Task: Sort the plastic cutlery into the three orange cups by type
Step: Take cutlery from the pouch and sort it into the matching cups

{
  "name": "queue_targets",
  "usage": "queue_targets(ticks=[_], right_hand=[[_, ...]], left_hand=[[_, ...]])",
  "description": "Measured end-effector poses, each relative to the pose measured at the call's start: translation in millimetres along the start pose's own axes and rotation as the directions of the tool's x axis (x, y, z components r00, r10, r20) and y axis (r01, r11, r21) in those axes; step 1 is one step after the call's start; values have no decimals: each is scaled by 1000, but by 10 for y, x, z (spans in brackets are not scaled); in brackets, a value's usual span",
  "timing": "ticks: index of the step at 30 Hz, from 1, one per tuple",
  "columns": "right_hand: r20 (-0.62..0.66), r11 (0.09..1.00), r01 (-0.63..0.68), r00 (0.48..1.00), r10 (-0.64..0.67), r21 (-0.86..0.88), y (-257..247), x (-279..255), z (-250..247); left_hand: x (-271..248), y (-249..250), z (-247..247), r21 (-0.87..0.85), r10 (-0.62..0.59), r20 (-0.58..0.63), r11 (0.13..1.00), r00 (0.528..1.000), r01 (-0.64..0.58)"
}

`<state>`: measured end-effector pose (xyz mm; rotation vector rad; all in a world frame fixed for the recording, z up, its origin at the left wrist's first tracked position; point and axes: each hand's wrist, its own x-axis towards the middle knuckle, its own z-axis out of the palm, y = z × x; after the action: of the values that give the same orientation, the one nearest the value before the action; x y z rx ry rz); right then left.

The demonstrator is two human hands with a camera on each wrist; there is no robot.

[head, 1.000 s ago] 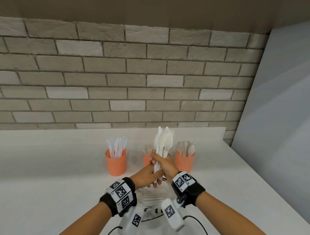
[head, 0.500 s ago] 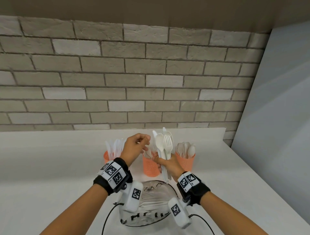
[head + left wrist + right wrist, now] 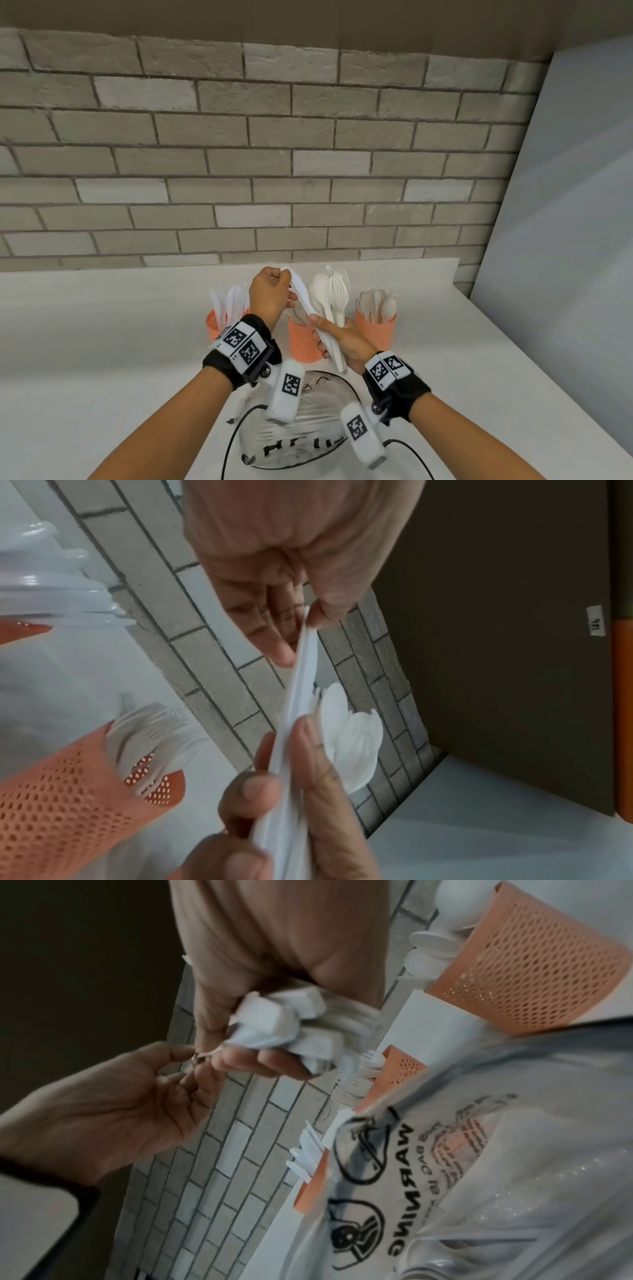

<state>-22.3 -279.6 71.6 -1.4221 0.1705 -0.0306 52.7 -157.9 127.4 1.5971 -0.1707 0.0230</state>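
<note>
My right hand grips a bundle of white plastic cutlery by the handles, with spoon bowls and fork tines up, just in front of the middle cup. My left hand pinches the top of a white knife that leans left out of the bundle; its lower end is still in my right hand. In the left wrist view the knife runs edge-on between both hands. Three orange mesh cups stand in a row: the left cup has knives, the middle cup forks, the right cup spoons.
A clear plastic bag with black print lies on the white counter under my wrists. A brick wall rises behind the cups. A grey panel bounds the counter on the right.
My left hand rose from the bundle's handles to its top and took hold of a knife. The knife now leans left, away from the spoons and fork. My right hand stayed in place.
</note>
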Motion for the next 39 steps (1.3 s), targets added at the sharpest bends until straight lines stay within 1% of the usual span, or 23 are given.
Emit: queue_targets(ticks=[2,4,6,9,14,16,19,21,23,24,25,26,28,29,30,33,34,36,39], right_hand=[[7,1000,-7,1000,7,19,-11,-5,-5],[24,999,-15,1000,14,45,-18,-13,-6],[47,998,-27,999,24,60,-20,-22,-12],[89,995,-47,995,39,84,-9,-38,-27],[152,995,-62,987,49,83,-50,-89,-19],[152,999,-47,987,44,19,-38,-84,-40],[140,991,17,990,2,-131,0,-77,-95],[115,979,86,991,-66,-182,20,-87,-121],[62,943,187,982,-177,-276,45,-86,-142],[38,905,235,971,-237,-354,60,-80,-157],[17,856,268,957,-291,-441,73,-73,-176],[7,793,285,942,-334,-539,85,-64,-201],[21,612,272,923,-384,-743,100,-66,-248],[34,532,259,918,-396,-806,86,-75,-256],[39,492,250,916,-399,-834,72,-76,-263],[54,487,270,910,-412,-830,52,-80,-254],[45,506,269,911,-411,-820,53,-72,-255],[32,553,263,919,-392,-791,68,-53,-261],[32,637,267,934,-356,-723,88,-35,-266]], left_hand=[[-29,-10,12,-57,-31,47,998,998,33],[-88,-8,23,-111,-30,147,993,989,46],[-125,-19,23,-139,-18,219,989,976,49],[-141,-48,12,-150,-11,243,987,970,49],[-179,-84,35,-183,14,155,983,988,14],[-190,-92,22,-187,29,113,982,993,-7],[-145,-95,-38,-202,2,35,979,999,5],[-89,-85,-91,-284,-49,-24,958,999,40],[-38,-50,-140,-432,-117,-50,898,992,84],[-14,-34,-162,-472,-133,-55,877,990,92],[7,-16,-181,-464,-134,-60,881,989,91],[19,-3,-194,-414,-117,-59,906,991,82],[6,12,-203,-286,-65,-7,956,998,60],[-24,24,-202,-243,-45,47,969,998,55],[-58,32,-202,-208,-29,112,977,993,52],[-157,46,-202,-104,3,293,994,956,28],[-187,52,-199,-73,10,336,997,942,16],[-231,80,-190,-30,17,388,1000,921,-6],[-245,109,-179,1,25,423,1000,906,-28]])
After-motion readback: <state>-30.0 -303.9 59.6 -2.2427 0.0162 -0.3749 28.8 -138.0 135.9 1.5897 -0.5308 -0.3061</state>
